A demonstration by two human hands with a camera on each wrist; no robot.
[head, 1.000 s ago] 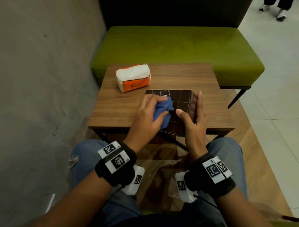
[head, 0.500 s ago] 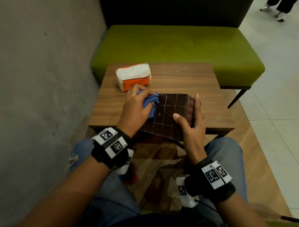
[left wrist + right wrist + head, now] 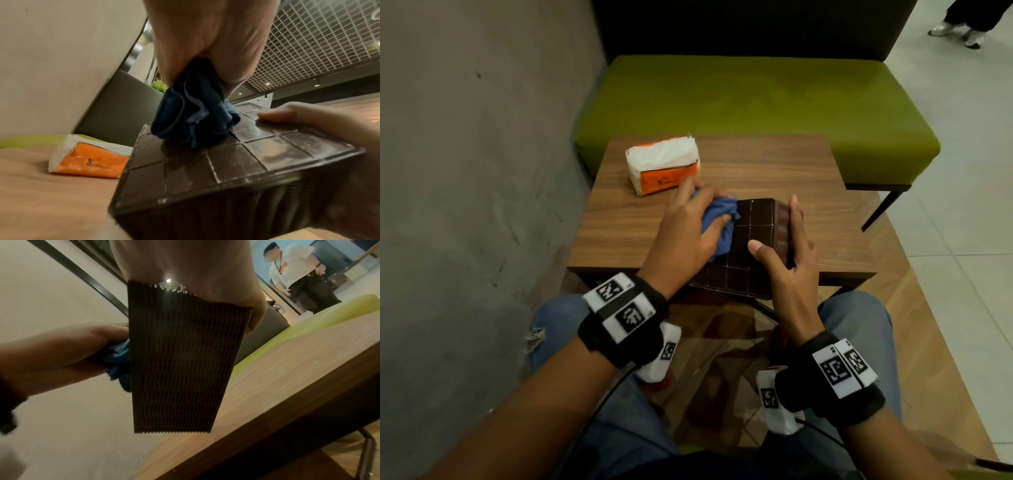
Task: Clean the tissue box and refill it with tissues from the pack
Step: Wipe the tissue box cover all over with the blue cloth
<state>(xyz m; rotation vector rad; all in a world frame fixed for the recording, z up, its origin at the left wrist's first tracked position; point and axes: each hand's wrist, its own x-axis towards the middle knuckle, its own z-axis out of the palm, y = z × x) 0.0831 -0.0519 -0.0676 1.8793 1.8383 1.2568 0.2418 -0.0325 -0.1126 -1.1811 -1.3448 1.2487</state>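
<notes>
A dark brown tissue box (image 3: 753, 246) with a grid-patterned face lies tilted over the near edge of the wooden table (image 3: 835, 222). My left hand (image 3: 688, 229) grips a bunched blue cloth (image 3: 717, 226) and presses it on the box's far left part; the wrist view shows the cloth (image 3: 195, 113) on the dusty gridded face (image 3: 236, 162). My right hand (image 3: 787, 253) holds the box by its ribbed right side (image 3: 180, 366), thumb on top, fingers along the side. An orange and white tissue pack (image 3: 662, 164) lies at the table's back left.
A green bench (image 3: 756, 109) stands behind the table, a grey wall (image 3: 465, 171) to the left. My knees in jeans (image 3: 558, 318) are under the table's front edge. A person (image 3: 296, 274) stands far off at the right.
My left hand with the cloth slid from the box's middle to its far left part, toward the tissue pack. The right hand kept its hold on the box.
</notes>
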